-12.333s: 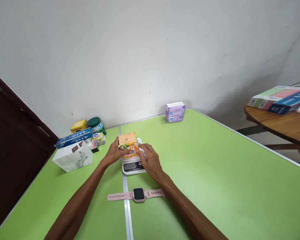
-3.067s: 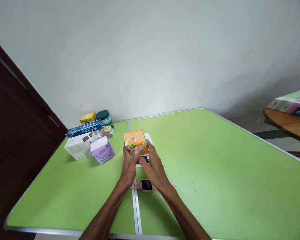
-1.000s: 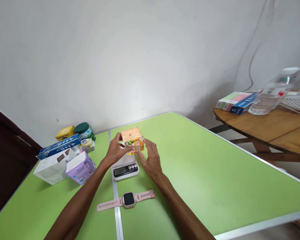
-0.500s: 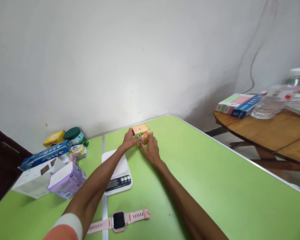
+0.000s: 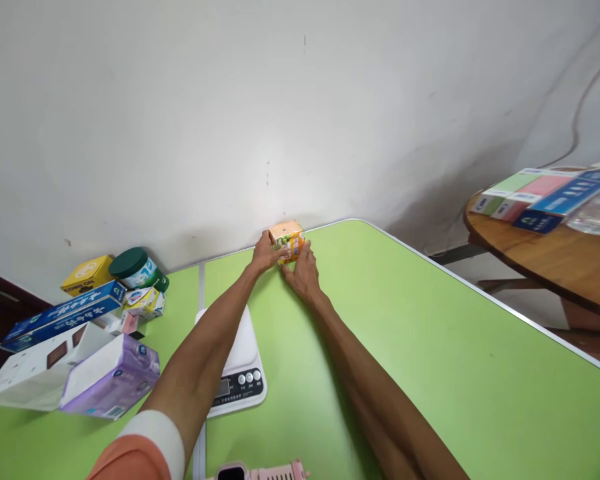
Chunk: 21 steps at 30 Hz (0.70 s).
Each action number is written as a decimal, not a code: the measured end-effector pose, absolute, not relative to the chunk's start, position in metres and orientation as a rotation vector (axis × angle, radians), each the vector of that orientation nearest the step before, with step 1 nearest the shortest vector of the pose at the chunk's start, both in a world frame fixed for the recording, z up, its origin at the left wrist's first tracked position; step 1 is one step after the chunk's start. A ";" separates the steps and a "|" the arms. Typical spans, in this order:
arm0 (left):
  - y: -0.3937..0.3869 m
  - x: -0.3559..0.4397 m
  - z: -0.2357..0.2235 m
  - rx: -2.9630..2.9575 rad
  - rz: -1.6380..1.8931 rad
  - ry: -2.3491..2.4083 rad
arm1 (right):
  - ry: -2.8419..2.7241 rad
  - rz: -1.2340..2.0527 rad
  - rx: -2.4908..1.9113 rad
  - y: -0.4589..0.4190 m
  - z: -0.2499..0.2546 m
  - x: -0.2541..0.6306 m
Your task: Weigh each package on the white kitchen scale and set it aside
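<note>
An orange packet (image 5: 289, 238) with fruit pictures sits at the far edge of the green table (image 5: 430, 347), close to the wall. My left hand (image 5: 263, 253) grips its left side and my right hand (image 5: 304, 275) presses against its right and front side. Both arms reach far forward across the table. A white kitchen scale (image 5: 240, 373) lies behind my left forearm, with nothing on its platform. A pink watch (image 5: 260, 473) peeks in at the bottom edge.
At the left lie a purple packet (image 5: 111, 377), a white box (image 5: 27, 373), a blue carton (image 5: 60, 320), a yellow box (image 5: 86, 273), a green-lidded jar (image 5: 136, 265) and a small packet (image 5: 144, 301). A wooden table (image 5: 555, 247) with coloured boxes (image 5: 540, 193) stands at right.
Both hands lifted the orange packet off the scale and carried it forward to the table's far edge by the wall. The view has shifted forward with the reach.
</note>
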<state>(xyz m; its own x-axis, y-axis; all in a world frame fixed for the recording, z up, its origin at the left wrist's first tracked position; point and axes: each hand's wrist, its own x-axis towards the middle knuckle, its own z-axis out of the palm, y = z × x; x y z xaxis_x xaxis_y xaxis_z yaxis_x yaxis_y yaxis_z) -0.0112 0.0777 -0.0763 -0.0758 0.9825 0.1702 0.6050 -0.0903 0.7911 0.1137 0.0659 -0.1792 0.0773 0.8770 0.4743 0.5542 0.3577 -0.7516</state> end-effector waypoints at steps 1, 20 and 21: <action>0.081 -0.012 -0.076 1.718 1.041 1.703 | -1.613 0.391 -1.308 0.068 -0.181 0.114; -0.146 -0.048 -0.031 1.834 1.211 1.398 | -1.381 0.724 -1.406 -0.005 -0.139 0.132; -0.178 -0.056 -0.029 1.842 1.267 1.413 | -1.352 0.788 -1.399 -0.015 -0.136 0.134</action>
